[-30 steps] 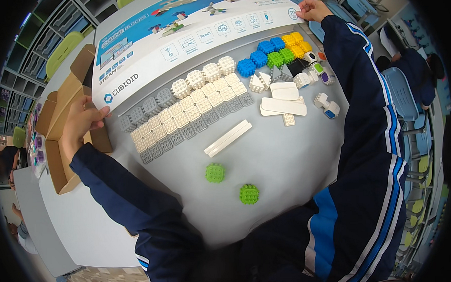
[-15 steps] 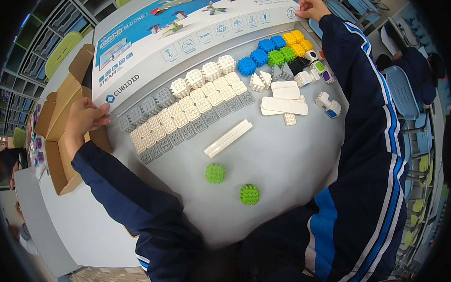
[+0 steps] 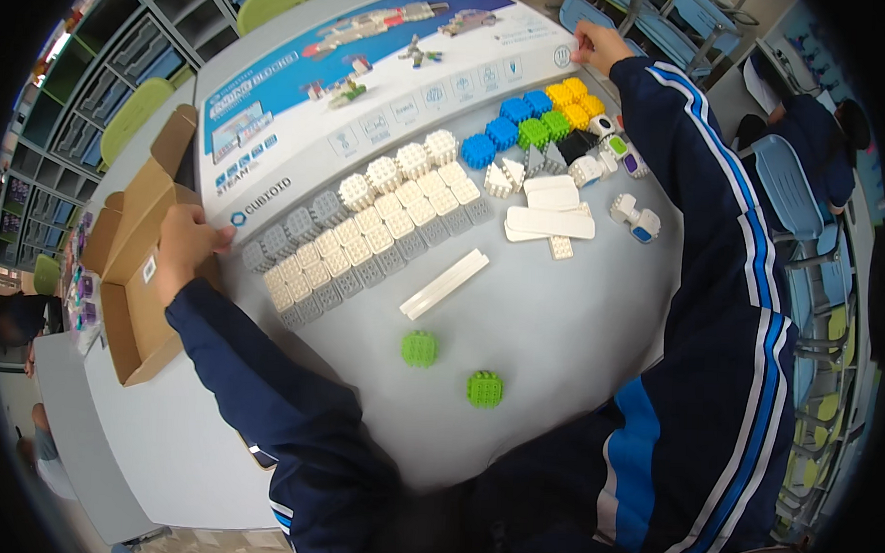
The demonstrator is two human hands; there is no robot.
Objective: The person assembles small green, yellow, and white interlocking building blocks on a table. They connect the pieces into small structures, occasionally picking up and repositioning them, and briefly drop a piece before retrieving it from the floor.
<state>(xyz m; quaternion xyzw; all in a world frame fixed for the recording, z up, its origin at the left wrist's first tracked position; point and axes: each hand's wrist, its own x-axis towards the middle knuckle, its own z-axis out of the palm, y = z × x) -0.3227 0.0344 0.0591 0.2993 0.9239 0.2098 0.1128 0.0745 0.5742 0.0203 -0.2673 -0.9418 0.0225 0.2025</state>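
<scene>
A large flat white-and-blue toy-block box (image 3: 301, 145) lies across the far side of the grey table. My left hand (image 3: 192, 243) is closed on its near left corner, thumb and fingers pinching the edge. At the far right end, my right hand (image 3: 599, 50) grips the other corner. Just before the box are white studded cubes (image 3: 398, 168), grey cubes (image 3: 286, 234), and rows of cream square tiles (image 3: 361, 233) edged by grey tiles (image 3: 370, 269). Two green cubes (image 3: 419, 349) sit closer to me, below a pair of long white bars (image 3: 444, 284).
Blue cubes (image 3: 503, 132), yellow cubes (image 3: 570, 101) and white rounded plates (image 3: 552, 222) are grouped at the right, beside small white modules (image 3: 637, 217). An open brown cardboard box (image 3: 134, 314) stands left of my left hand. Blue chairs (image 3: 792, 186) stand beyond the right side.
The box now shows more of its printed top and less of its front side, both hands still on its corners. My left hand sits slightly lower and further right in view.
</scene>
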